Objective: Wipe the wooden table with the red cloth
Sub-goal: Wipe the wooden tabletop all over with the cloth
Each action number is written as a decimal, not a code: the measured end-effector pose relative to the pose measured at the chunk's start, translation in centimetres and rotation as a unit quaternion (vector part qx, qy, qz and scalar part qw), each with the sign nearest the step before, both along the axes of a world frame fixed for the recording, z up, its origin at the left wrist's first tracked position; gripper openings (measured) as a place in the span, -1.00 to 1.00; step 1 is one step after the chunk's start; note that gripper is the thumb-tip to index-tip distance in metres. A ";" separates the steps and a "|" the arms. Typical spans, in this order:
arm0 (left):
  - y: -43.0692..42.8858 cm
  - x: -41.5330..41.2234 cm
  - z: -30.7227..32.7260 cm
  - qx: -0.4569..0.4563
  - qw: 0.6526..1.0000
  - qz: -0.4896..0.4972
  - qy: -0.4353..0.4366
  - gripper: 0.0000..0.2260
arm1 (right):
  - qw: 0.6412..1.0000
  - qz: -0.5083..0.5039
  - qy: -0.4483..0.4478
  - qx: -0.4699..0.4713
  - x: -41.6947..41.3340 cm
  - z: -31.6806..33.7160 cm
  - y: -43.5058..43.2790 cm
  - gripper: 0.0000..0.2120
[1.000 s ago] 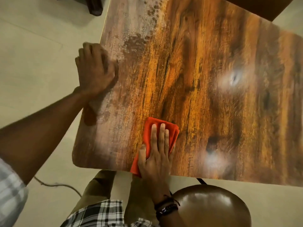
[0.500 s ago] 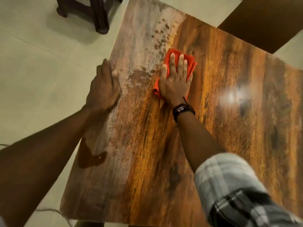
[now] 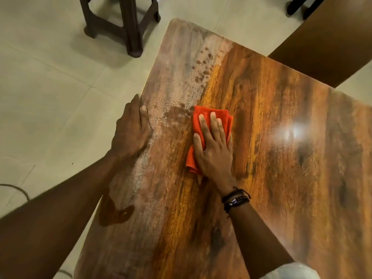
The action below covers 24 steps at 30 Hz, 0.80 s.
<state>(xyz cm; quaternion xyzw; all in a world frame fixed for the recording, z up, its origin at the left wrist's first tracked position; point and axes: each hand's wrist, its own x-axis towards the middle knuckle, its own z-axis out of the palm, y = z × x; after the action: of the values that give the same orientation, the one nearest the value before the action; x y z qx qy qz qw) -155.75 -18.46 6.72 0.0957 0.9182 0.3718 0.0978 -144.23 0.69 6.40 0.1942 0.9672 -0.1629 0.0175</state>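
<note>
Head view, biggest first: wooden table [image 3: 271, 158] fills most of frame, glossy grain on the right w/ a light glare, but a pale dusty band runs down its left side, speckled w/ dark spots near the far corner. A wet-looking patch [image 3: 114, 214] sits at the near left edge. Dark stool [image 3: 120, 23] on the tiled floor beyond, well apart from the work.

Left hand [image 3: 130, 129] lies flat, fingers extended, over the table's left edge, bracing; holding nothing. Right hand [image 3: 213, 146] is spread flat, palm down, pinning the folded red cloth [image 3: 203, 121] to the top, just right of the dusty band; cloth's far edge and left side show past the fingers. Wristbands [image 3: 235, 200] on that arm.

Judgement: mid-wipe, right half looks done, left strip not. To do it well: keep the palm flat w/ even pressure, run long overlapping strokes along the grain, shift leftward into the pale band, take in the spots and the wet patch, and move the bracing hand so the strip under it gets wiped too.
</note>
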 end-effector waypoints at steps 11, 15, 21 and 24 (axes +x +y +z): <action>1.0 -0.4 0.2 -0.016 1.000 -0.003 -0.027 -0.54 | 0.993 -0.114 -0.015 -0.011 -22.6 0.5 11.7 -0.45; 0.7 -0.6 -0.2 -0.024 0.999 -0.013 -0.028 -0.51 | 0.996 -0.084 -0.034 -0.001 -29.5 0.6 8.1 -0.45; 0.7 -0.5 0.1 -0.033 0.999 -0.014 -0.032 -0.52 | 0.997 0.064 -0.023 0.020 -30.5 0.7 0.1 -0.46; 0.6 -0.5 0.2 -0.033 0.999 -0.010 -0.031 -0.53 | 0.990 0.139 0.001 0.014 -25.9 0.2 -0.7 -0.46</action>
<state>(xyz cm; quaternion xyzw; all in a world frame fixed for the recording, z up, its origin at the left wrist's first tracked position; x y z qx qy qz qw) -156.28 -17.86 6.92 0.0902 0.9254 0.3430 0.1335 -170.12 -0.04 6.60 0.0583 0.9869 -0.1455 0.0367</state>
